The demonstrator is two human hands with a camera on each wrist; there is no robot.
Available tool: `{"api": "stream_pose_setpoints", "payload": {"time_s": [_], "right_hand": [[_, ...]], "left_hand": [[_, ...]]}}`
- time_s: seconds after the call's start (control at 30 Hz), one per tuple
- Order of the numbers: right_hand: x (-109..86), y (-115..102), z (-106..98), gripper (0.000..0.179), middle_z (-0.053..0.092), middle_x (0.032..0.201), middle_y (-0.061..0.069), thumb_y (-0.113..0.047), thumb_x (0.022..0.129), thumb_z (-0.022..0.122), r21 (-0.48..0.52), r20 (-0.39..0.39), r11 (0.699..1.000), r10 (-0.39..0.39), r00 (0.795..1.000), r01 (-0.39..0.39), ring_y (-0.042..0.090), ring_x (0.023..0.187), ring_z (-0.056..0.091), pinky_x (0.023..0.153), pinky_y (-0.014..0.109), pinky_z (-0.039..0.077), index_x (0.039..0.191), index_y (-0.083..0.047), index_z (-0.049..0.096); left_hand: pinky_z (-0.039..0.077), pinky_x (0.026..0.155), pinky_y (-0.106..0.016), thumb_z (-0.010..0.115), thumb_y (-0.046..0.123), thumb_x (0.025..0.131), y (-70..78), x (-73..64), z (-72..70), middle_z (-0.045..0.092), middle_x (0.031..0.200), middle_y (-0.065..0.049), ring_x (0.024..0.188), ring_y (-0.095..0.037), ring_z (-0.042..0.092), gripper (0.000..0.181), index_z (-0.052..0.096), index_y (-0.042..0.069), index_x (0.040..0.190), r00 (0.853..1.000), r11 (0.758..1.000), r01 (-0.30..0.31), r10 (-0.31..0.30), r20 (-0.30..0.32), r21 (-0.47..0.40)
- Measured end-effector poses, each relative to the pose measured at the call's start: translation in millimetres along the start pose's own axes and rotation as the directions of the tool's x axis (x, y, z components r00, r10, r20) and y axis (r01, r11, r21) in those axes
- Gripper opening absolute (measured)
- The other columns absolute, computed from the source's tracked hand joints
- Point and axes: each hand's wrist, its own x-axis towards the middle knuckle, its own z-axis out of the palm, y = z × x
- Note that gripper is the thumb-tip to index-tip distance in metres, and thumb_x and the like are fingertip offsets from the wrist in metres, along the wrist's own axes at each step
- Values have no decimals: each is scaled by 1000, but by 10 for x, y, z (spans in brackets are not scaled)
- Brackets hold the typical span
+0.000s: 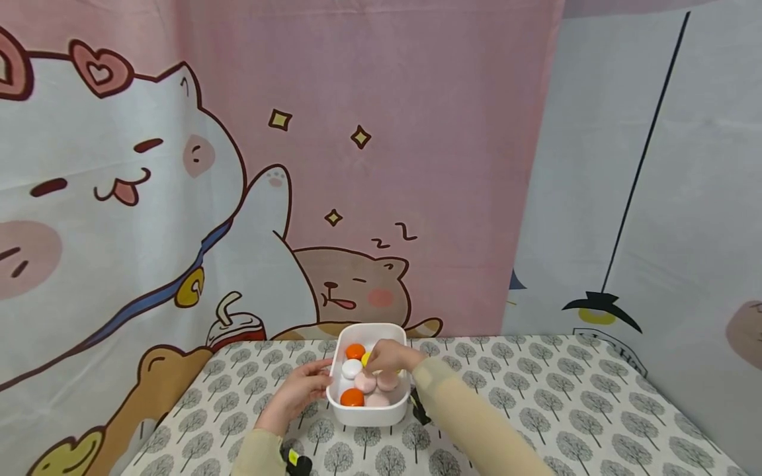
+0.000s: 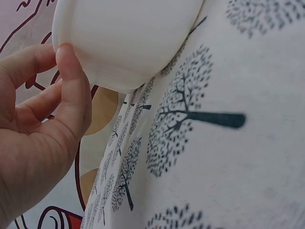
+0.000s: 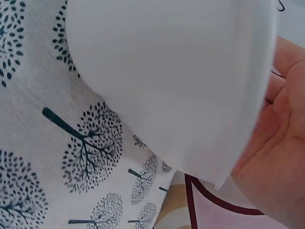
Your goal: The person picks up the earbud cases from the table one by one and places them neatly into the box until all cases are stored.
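A white rectangular container (image 1: 368, 416) with rounded corners stands on the table. My left hand (image 1: 299, 390) holds its left side, with the thumb (image 2: 72, 71) against the outer wall near the rim. My right hand (image 1: 389, 356) reaches in over the right rim with its fingers bent down among round, ball-like pieces. A yellow piece (image 1: 366, 359) shows partly beside the right fingers; I cannot tell whether they hold it. Around it lie an orange piece (image 1: 355, 351), a second orange piece (image 1: 352, 397), a white piece (image 1: 352, 369) and several pale pink pieces (image 1: 377, 399). The right fingertips are hidden.
A tablecloth (image 1: 571, 423) printed with grey trees covers the table. Behind its far edge hangs a pink and white curtain (image 1: 428, 165) with cartoon animals. Black straps (image 1: 297, 463) show at the wrists.
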Motion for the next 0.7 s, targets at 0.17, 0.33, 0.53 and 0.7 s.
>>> {"api": "stream_pose_setpoints", "payload": {"time_s": [0.17, 0.33, 0.53, 0.7], "right_hand": [[1, 40, -105, 21, 72, 90, 2, -23, 84, 71, 36, -33, 999, -23, 999, 25, 15, 85, 63, 82, 33, 51, 93, -5, 77], [-26, 146, -246, 23, 71, 100, 2, -25, 89, 68, 77, -82, 997, -15, 997, 21, 18, 95, 63, 88, 38, 50, 102, -8, 76], [-120, 354, -420, 28, 69, 105, 6, -23, 91, 66, 138, -196, 990, 2, 981, 26, 25, 103, 62, 90, 45, 49, 110, -3, 72], [-260, 636, -559, 30, 68, 109, 13, -20, 91, 66, 157, -296, 987, 11, 955, 37, 30, 103, 62, 88, 46, 51, 112, 1, 70]], "left_hand": [[53, 70, -31, 63, 1, 88, 4, 9, 9, 53, 103, -14, 78, -20, 56, 54, 47, -7, 138, 1000, 1000, 7, -7, -10, 4], [53, 69, -31, 63, 1, 87, 2, 20, 18, 53, 103, -15, 78, -20, 56, 54, 47, -7, 138, 1000, 1000, 6, -6, -17, 13], [55, 71, -33, 63, 6, 89, 47, 34, -25, 56, 103, -15, 77, -20, 57, 55, 45, -7, 139, 1000, 998, 25, -25, 7, 60], [56, 70, -37, 62, 11, 90, 201, 59, -97, 60, 103, -15, 81, -26, 58, 50, 50, -6, 135, 999, 980, 8, 2, -47, 198]]}}
